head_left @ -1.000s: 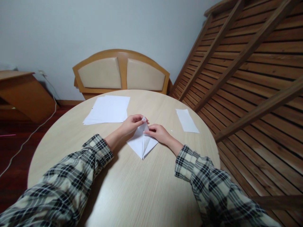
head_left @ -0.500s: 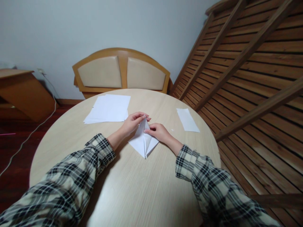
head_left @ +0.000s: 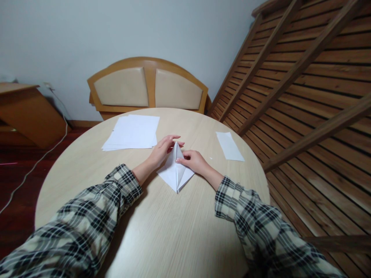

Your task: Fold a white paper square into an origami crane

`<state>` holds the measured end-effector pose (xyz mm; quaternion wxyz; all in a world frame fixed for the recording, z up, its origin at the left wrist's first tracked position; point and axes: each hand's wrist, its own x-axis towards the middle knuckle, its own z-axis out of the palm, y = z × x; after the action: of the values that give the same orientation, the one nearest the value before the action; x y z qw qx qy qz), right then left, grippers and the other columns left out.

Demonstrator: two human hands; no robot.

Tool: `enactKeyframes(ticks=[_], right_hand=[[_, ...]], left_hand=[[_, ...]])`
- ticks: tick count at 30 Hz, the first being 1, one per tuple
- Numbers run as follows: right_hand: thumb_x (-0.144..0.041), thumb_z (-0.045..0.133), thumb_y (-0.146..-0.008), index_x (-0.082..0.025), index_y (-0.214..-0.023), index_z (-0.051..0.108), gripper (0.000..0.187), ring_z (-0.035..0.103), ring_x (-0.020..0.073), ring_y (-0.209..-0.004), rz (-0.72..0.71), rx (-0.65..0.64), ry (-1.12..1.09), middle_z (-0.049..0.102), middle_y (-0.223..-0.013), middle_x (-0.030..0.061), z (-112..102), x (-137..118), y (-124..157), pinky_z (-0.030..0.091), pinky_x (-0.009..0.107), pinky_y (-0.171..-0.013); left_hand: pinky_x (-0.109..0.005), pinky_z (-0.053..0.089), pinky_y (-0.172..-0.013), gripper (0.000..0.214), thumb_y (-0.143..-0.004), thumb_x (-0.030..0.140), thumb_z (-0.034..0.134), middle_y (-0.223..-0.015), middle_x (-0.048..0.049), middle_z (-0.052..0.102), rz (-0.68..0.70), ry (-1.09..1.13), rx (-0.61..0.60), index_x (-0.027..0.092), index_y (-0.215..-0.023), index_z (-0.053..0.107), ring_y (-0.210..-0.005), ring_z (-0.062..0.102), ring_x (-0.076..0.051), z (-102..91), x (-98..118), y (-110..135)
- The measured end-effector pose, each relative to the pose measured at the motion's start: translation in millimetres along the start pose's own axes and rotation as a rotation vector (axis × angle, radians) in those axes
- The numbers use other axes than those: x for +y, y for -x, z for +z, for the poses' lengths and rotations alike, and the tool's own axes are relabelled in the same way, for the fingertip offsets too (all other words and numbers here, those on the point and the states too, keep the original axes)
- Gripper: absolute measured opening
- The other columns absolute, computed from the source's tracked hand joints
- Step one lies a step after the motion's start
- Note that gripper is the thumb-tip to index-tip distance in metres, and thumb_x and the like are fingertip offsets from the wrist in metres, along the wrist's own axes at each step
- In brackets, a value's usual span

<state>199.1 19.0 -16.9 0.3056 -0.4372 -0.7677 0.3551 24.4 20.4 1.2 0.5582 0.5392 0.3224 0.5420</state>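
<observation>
Slatted wooden frame (head_left: 304, 77) leans along the whole right side, its lower rails close to the right edge of the table. Round light-wood table (head_left: 162, 231) fills the middle of the view. Padded wooden chair (head_left: 147, 87) stands at its far edge, against the pale wall. Brown wooden cabinet (head_left: 26, 114) is far left, and a white cable (head_left: 37, 162) runs down from the wall across the dark floor beside it.

Stack of white sheets (head_left: 131, 132) lies on the far left part of the table, just beyond the left hand and not touching it. Narrow paper strip (head_left: 229, 146) lies flat far right, well apart from both hands. Nothing stands between the hands and the work; plaid sleeves cover both forearms.

Folded paper (head_left: 175, 172), a kite shape with a centre crease, lies at table centre with its near point toward the person. Left hand (head_left: 164, 148) is slack, fingers stretched out over the far tip and touching it, nothing clenched. Right hand (head_left: 195, 161) has bent fingers, tips on the right flap at the crease; pinching or only pressing, cannot tell
</observation>
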Motion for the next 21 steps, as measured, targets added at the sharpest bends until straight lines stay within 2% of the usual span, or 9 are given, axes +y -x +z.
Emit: enactKeyframes(ticks=[2,5,8,11,21], right_hand=[[-0.03,0.066,-0.079,-0.016,-0.065,0.062,0.021,0.045,0.0109,-0.059,0.0,-0.006,-0.002,0.052,-0.062,-0.0032,0.2,-0.3,-0.5,0.029,0.027,-0.056],[-0.024,0.065,-0.079,-0.017,-0.066,0.064,0.015,0.046,0.0113,-0.061,-0.023,-0.001,0.008,0.055,-0.063,-0.0026,0.5,-0.3,-1.4,0.031,0.027,-0.059],[-0.025,0.065,-0.08,-0.016,-0.062,0.06,0.02,0.045,0.0111,-0.06,-0.015,0.018,0.03,0.053,-0.061,-0.0028,1.1,0.7,-1.9,0.031,0.027,-0.058],[-0.029,0.066,-0.08,-0.017,-0.059,0.056,0.027,0.044,0.0104,-0.057,0.002,0.026,0.028,0.05,-0.059,-0.0036,1.9,2.2,-1.6,0.029,0.027,-0.055],[-0.03,0.067,-0.08,-0.017,-0.061,0.058,0.025,0.045,0.0105,-0.057,-0.059,0.016,0.042,0.051,-0.06,-0.0036,3.0,9.3,-2.9,0.029,0.027,-0.055]], left_hand=[[-0.034,0.051,-0.082,0.034,-0.091,0.042,0.057,-0.098,-0.0102,0.073,0.055,-0.123,-0.029,0.017,-0.113,0.063,-0.09,0.068,-0.02,-1.4,-2.5,1.6],[-0.031,0.051,-0.076,0.035,-0.079,0.035,0.071,-0.094,-0.0081,0.073,0.119,-0.326,-0.078,0.016,-0.107,0.065,-0.084,0.067,-0.019,-2.0,-4.5,3.0],[-0.028,0.05,-0.07,0.022,-0.08,0.034,0.07,-0.086,-0.0064,0.072,0.137,-0.436,-0.095,0.015,-0.092,0.069,-0.077,0.065,-0.017,-0.6,-2.9,3.4],[-0.028,0.05,-0.071,0.017,-0.082,0.033,0.067,-0.083,-0.0064,0.073,0.137,-0.437,-0.09,0.016,-0.081,0.07,-0.075,0.065,-0.017,1.0,0.1,3.3],[-0.028,0.051,-0.071,0.02,-0.084,0.031,0.063,-0.08,-0.007,0.075,0.085,-0.375,-0.037,0.016,-0.076,0.072,-0.073,0.065,-0.017,4.7,3.0,3.4]])
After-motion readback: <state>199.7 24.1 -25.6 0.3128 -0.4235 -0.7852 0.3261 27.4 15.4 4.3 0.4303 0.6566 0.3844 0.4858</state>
